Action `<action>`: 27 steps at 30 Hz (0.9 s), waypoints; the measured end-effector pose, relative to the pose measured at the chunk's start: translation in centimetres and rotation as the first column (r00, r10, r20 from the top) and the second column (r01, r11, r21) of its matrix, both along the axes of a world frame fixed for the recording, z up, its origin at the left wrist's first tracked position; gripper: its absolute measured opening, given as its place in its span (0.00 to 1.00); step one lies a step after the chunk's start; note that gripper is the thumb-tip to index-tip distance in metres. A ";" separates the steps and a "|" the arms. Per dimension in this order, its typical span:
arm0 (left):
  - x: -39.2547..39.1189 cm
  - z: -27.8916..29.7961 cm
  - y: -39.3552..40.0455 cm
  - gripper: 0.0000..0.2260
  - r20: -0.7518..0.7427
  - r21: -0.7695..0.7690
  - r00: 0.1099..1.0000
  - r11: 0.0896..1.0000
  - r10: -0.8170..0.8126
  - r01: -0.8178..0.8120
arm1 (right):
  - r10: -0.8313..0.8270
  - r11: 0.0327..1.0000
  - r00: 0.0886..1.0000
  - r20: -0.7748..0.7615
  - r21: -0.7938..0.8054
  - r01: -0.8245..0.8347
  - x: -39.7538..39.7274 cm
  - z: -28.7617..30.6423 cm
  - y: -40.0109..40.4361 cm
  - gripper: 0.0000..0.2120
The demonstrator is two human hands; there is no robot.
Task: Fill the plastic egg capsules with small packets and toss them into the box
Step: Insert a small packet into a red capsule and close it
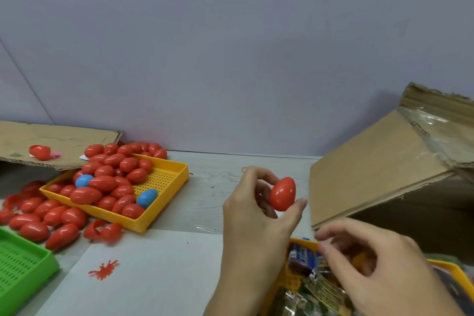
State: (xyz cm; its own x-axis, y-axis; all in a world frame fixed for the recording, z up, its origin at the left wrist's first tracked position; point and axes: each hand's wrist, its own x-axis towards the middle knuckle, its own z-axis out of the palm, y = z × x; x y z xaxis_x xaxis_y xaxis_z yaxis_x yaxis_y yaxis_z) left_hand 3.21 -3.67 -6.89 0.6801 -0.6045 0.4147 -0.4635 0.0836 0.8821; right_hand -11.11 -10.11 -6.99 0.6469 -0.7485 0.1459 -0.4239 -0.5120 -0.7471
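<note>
My left hand point(254, 215) holds a closed red egg capsule point(283, 194) between thumb and fingertips, just left of the open cardboard box point(372, 169). My right hand point(372, 264) hovers, blurred, with loosely curled fingers over a yellow tray point(282, 277) of small packets point(315, 287) at the bottom right; I see nothing in it. Another yellow tray point(166, 192) on the left is heaped with red capsules and two blue ones.
Loose red capsules point(51, 215) lie beside a green tray point(23, 261) at the far left. An opened red capsule point(102, 232) sits in front of the yellow tray. A cardboard flap point(51, 141) lies at the back left. A red splat shape point(104, 269) marks the white sheet.
</note>
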 end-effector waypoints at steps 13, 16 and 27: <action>-2.5 0.0 -0.7 0.17 0.437 0.100 0.864 0.968 -0.250 0.230 | -0.310 0.915 0.733 0.606 0.399 0.057 0.5 -0.3 -1.1 0.17; -2.8 0.1 -0.6 0.14 0.391 0.091 0.866 0.950 -0.311 0.300 | -0.328 0.907 0.697 0.638 0.419 0.042 0.2 -0.6 -1.5 0.17; -2.5 0.4 -0.6 0.12 0.273 -0.028 0.932 0.966 -0.239 0.256 | -0.279 0.874 0.676 0.682 0.471 -0.114 1.0 -0.9 -1.1 0.31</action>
State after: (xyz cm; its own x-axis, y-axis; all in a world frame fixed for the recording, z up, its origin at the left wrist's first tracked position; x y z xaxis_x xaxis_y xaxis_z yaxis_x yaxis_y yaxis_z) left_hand 0.69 -4.32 -6.44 0.3723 -0.7069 0.6014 -0.6371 0.2766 0.7195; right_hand -10.14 -11.21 -7.90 0.4165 -0.8931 0.1699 0.3159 -0.0330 -0.9482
